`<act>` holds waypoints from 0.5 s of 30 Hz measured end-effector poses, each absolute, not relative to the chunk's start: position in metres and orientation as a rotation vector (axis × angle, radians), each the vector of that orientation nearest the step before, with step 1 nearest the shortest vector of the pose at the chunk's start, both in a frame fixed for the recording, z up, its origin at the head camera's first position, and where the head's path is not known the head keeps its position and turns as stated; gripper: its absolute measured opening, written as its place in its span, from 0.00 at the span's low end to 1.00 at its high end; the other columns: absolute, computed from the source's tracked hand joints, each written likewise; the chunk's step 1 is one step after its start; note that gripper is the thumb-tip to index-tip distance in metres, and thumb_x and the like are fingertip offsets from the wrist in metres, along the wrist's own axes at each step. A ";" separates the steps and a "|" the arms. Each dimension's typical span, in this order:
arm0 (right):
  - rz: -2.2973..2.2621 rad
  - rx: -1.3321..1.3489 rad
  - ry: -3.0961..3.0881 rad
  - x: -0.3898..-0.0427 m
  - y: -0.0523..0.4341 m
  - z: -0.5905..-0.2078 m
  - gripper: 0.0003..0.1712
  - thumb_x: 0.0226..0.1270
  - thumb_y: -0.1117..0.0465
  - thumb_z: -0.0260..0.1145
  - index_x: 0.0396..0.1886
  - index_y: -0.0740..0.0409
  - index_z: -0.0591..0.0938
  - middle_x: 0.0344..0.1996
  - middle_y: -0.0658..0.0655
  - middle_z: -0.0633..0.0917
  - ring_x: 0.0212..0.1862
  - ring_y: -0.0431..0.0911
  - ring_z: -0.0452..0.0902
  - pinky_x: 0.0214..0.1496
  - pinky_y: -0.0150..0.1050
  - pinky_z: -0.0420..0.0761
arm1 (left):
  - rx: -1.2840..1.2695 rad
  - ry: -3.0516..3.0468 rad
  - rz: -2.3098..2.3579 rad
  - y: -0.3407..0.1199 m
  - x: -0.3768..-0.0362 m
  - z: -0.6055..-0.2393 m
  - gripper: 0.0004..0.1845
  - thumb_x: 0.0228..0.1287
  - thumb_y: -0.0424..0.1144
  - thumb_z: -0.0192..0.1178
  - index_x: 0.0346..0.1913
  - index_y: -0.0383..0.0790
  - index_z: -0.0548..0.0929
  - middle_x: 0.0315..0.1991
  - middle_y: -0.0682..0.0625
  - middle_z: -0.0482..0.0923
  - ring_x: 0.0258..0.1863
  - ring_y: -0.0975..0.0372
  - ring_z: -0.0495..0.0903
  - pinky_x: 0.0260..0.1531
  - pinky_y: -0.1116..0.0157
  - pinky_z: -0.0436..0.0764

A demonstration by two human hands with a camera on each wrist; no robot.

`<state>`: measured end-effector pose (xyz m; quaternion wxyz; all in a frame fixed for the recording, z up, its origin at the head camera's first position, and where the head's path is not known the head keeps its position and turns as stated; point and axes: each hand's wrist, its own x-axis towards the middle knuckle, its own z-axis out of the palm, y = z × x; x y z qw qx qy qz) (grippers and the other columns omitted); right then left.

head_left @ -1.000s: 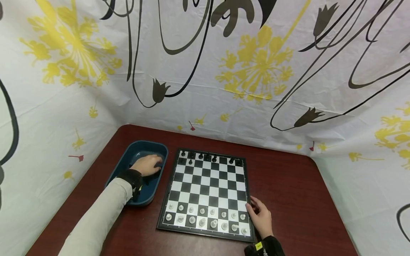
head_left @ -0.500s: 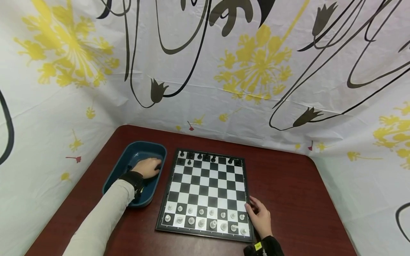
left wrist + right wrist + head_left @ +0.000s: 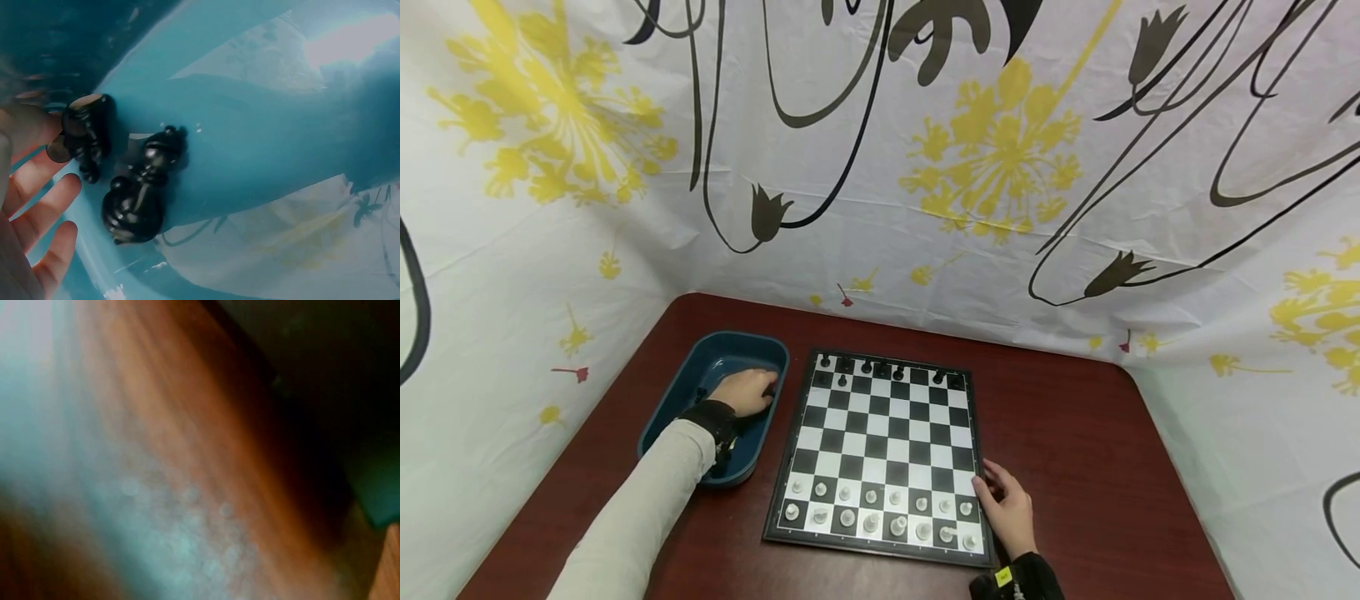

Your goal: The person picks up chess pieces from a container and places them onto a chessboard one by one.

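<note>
Inside the blue plastic bin (image 3: 651,433), my left hand (image 3: 743,393) reaches down with the palm turned low. The left wrist view shows its thumb and index finger at a black chess piece (image 3: 89,134), which they pinch near the base. Another black chess piece (image 3: 139,203) lies on its side close by in the bin. My right hand (image 3: 1015,521) grips the right edge of the chessboard (image 3: 886,423), thumb over the rim and fingers along the side. The right wrist view is blurred.
White chess pieces (image 3: 898,525) stand in two rows along the board's near side. Several black chess pieces (image 3: 867,367) stand on the far rows. The dark red table (image 3: 1075,458) extends right of the board, and a patterned white cloth (image 3: 850,250) hangs behind it.
My left hand has shifted slightly within the bin, its fingers more curled, and a dark piece shows at the fingertips. The right hand stays at the board's edge.
</note>
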<state>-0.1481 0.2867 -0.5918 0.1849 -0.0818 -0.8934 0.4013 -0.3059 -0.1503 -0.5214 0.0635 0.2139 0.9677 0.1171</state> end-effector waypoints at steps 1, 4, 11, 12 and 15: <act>1.132 -0.227 -2.513 -0.148 0.287 -0.592 0.19 0.53 0.60 0.69 0.46 0.59 0.81 0.31 0.54 0.85 0.25 0.34 0.71 0.27 0.29 0.71 | 0.652 2.927 0.361 -0.151 -0.306 -0.521 0.09 0.55 0.35 0.61 0.40 0.39 0.78 0.34 0.47 0.78 0.33 0.58 0.76 0.34 0.57 0.76; 1.130 -0.219 -2.506 -0.148 0.288 -0.593 0.18 0.53 0.60 0.69 0.45 0.59 0.81 0.31 0.54 0.85 0.25 0.34 0.71 0.27 0.29 0.71 | 0.642 2.946 0.399 -0.154 -0.308 -0.515 0.13 0.56 0.35 0.60 0.45 0.37 0.79 0.39 0.46 0.78 0.38 0.56 0.77 0.38 0.56 0.76; 1.134 -0.209 -2.512 -0.149 0.289 -0.592 0.19 0.54 0.59 0.69 0.46 0.60 0.81 0.31 0.54 0.85 0.25 0.33 0.70 0.28 0.30 0.71 | 0.601 2.982 0.499 -0.161 -0.314 -0.495 0.09 0.58 0.35 0.58 0.42 0.40 0.80 0.35 0.49 0.76 0.35 0.59 0.75 0.37 0.58 0.76; 1.134 -0.210 -2.513 -0.148 0.289 -0.592 0.19 0.54 0.59 0.69 0.46 0.60 0.81 0.31 0.54 0.85 0.25 0.33 0.70 0.28 0.29 0.71 | 0.603 2.984 0.514 -0.162 -0.315 -0.492 0.08 0.58 0.35 0.58 0.41 0.41 0.79 0.34 0.50 0.76 0.34 0.60 0.74 0.36 0.58 0.76; 1.132 -0.217 -2.513 -0.148 0.288 -0.592 0.19 0.53 0.59 0.69 0.46 0.59 0.81 0.31 0.54 0.84 0.25 0.33 0.70 0.28 0.29 0.70 | 0.601 2.988 0.545 -0.164 -0.318 -0.484 0.06 0.57 0.35 0.58 0.39 0.41 0.78 0.32 0.50 0.76 0.32 0.60 0.73 0.33 0.59 0.75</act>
